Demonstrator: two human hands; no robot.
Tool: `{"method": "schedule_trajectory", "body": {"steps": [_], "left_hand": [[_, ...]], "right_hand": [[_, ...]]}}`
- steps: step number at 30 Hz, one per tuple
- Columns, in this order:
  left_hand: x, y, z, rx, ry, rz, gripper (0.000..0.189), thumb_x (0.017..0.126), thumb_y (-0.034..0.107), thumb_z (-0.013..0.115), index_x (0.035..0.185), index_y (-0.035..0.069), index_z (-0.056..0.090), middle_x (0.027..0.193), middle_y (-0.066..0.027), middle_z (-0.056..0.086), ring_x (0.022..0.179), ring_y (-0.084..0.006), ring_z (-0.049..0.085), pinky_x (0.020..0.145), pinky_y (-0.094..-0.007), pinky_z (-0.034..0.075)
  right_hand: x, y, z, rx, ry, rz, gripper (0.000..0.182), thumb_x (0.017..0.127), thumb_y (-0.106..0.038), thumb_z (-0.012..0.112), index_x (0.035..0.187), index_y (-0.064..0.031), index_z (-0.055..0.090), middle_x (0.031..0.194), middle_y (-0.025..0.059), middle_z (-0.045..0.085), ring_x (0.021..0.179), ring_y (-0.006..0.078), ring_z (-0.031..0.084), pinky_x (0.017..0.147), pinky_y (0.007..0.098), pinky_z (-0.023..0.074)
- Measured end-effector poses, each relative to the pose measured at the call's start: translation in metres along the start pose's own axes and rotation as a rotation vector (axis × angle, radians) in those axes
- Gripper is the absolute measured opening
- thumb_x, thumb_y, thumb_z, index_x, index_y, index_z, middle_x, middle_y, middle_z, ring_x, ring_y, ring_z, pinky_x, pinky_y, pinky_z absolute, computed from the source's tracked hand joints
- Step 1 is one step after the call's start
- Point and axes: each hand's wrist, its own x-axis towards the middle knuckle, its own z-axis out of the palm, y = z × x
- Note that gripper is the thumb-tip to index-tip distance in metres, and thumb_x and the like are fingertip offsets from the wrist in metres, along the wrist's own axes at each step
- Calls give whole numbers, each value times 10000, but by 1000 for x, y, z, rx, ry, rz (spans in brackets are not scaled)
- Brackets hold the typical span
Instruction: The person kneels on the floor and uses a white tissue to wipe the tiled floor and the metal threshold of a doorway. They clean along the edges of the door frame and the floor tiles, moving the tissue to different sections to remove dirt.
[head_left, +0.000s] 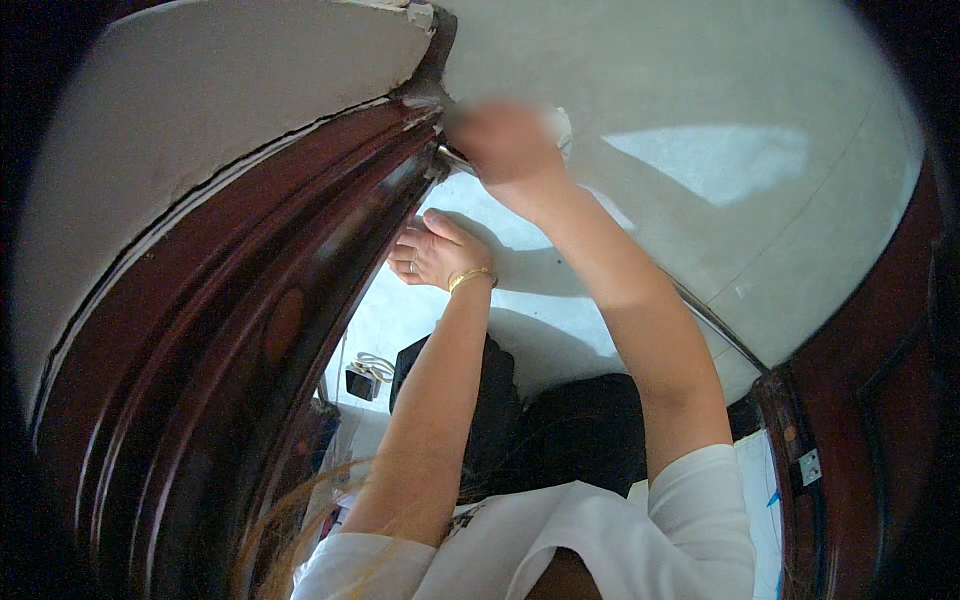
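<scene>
My right hand (508, 142), partly blurred, is at the foot of a dark reddish-brown door frame (247, 285), by the end of a metal threshold strip (716, 322). The edge of a white piece, cloth or paper (564, 133), shows beside that hand; the blur hides how the fingers stand. Nearer to me, my left hand (444, 253) wears a ring and a gold-coloured bracelet (472, 278). Its thumb is apart from the fingers, and the fingertips reach the frame's inner edge. I see nothing held in it.
A small dark device (361, 383) with a pale coiled cable (375, 365) lies on the light floor (532, 259) by my dark-clothed knee (495, 382). A plain wall (225, 90) adjoins the frame at left. On the right stands another jamb (784, 427) with a metal plate (810, 466).
</scene>
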Motion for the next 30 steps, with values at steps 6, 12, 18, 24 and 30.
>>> {"method": "schedule_trajectory", "body": {"steps": [6, 12, 18, 24, 30], "left_hand": [[3, -6, 2, 10, 6, 27, 615, 895, 494, 297, 1334, 63, 318, 1390, -181, 289, 1313, -323, 217, 1025, -474, 191], [4, -1, -1, 30, -37, -6, 632, 892, 508, 296, 1337, 59, 306, 1393, -177, 275, 1308, -323, 225, 1008, -468, 209], [1, -1, 0, 16, -6, -11, 642, 892, 528, 293, 1332, 61, 314, 1396, -181, 268, 1312, -315, 221, 1006, -469, 208], [0, -2, -1, 29, -7, 6, 640, 895, 534, 280, 1326, 62, 321, 1389, -181, 276, 1317, -310, 212, 1010, -470, 203], [2, -4, 3, 5, 34, 21, 634, 895, 532, 277, 1342, 84, 306, 1389, -181, 279, 1316, -310, 213, 1010, -465, 202]], "right_hand": [[1, 4, -6, 91, 30, 10, 99, 735, -161, 550, 760, -121, 637, 790, 44, 597, 828, 250, 554, 672, 395, 463], [3, 8, -7, 97, -49, -31, 104, 740, -173, 557, 755, -140, 655, 788, 42, 591, 842, 244, 542, 709, 382, 446], [1, 2, -3, 91, -27, -10, 124, 742, -176, 555, 777, -142, 669, 830, 57, 593, 942, 248, 511, 778, 376, 409], [2, 0, 0, 58, -22, 24, 133, 748, -172, 547, 776, -137, 673, 831, 55, 592, 947, 264, 504, 791, 391, 395], [3, -2, -7, 84, 11, 68, 137, 746, -168, 545, 781, -140, 674, 845, 59, 590, 945, 268, 498, 801, 401, 374]]}}
